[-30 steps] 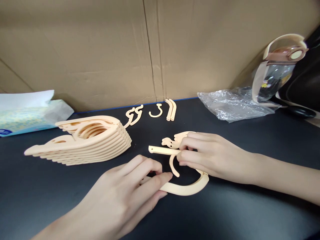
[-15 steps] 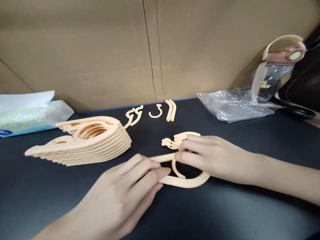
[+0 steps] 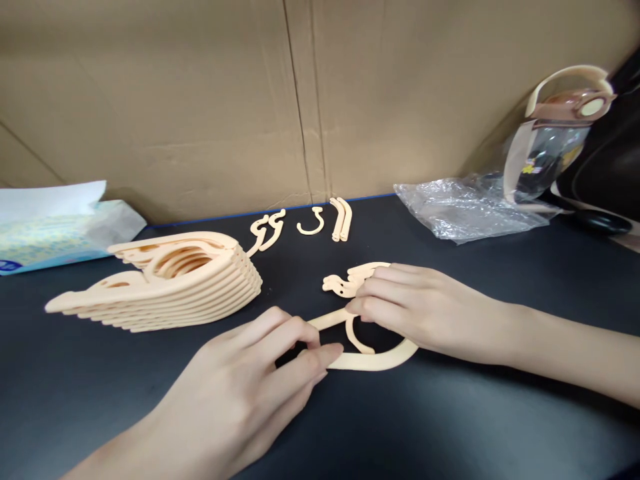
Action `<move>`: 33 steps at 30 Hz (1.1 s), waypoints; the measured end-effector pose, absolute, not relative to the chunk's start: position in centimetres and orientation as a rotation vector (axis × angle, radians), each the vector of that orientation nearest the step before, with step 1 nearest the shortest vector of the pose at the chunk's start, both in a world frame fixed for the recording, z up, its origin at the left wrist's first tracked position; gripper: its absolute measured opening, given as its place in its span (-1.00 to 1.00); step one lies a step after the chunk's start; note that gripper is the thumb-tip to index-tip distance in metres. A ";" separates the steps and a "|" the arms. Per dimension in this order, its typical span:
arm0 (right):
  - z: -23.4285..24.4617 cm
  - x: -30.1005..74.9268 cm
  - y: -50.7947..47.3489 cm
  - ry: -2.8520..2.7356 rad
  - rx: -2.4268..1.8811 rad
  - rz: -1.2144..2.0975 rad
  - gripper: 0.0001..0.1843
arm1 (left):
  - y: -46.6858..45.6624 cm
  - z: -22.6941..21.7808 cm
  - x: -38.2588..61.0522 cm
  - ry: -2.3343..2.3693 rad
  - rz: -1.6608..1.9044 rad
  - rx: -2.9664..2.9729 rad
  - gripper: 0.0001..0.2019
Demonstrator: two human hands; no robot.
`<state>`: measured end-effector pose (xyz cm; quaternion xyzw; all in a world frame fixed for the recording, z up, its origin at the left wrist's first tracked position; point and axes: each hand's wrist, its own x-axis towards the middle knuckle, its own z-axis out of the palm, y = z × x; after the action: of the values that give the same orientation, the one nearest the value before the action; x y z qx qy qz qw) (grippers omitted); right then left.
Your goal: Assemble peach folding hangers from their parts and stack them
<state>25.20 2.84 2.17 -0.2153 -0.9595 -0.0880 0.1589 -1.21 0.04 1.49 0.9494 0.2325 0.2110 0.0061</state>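
Note:
Both hands are on a folded cream plastic folding hanger [image 3: 367, 362] low over the dark table. My left hand [image 3: 260, 380] grips its left end, the fingers closed around it and hiding that end. With fingers bent, my right hand [image 3: 420, 307] pinches the far bar and covers part of the right side. A curved hook [image 3: 357, 338] shows inside the loop between the two bars. Just behind the right fingers lie loose cream hanger pieces [image 3: 340, 285], partly covered by that hand. To the left stands a neat stack of folded cream hangers [image 3: 200, 293].
Toward the back lie hanger arm pieces [image 3: 270, 230], a single hook [image 3: 313, 223] and two slim bars [image 3: 342, 220]. A tissue pack [image 3: 65, 227] is at the left. Crumpled clear plastic [image 3: 450, 210] and a water bottle [image 3: 555, 147] sit at the right, before a cardboard wall [image 3: 200, 100].
My left fingers have shifted slightly on the hanger, and the right hand has moved a little to the left. The hanger has moved only slightly; the other pieces lie as before.

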 end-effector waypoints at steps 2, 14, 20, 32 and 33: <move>2.1 25.2 2.8 -2.750 -0.624 -0.229 -0.77 | 0.1 1.6 -1.2 0.725 0.673 2.976 -0.76; 2.1 25.6 3.4 -2.720 -0.534 -0.174 -0.72 | -0.1 1.6 -1.4 0.768 0.602 2.959 -0.67; 2.0 25.9 3.6 -2.748 -0.533 -0.177 -0.65 | 0.3 1.6 -1.5 0.750 0.653 2.964 -0.65; 3.1 27.5 5.4 -2.530 -0.853 -0.387 -0.68 | -0.2 1.9 -1.6 0.729 0.561 2.938 -0.61; 3.1 27.7 5.6 -2.533 -0.876 -0.405 -0.69 | -0.2 1.9 -1.5 0.719 0.552 2.954 -0.61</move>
<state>27.65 5.61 3.09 -0.3156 -0.9129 -0.1460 0.2138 -1.49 -0.22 1.93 0.9557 0.2325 0.1787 0.0260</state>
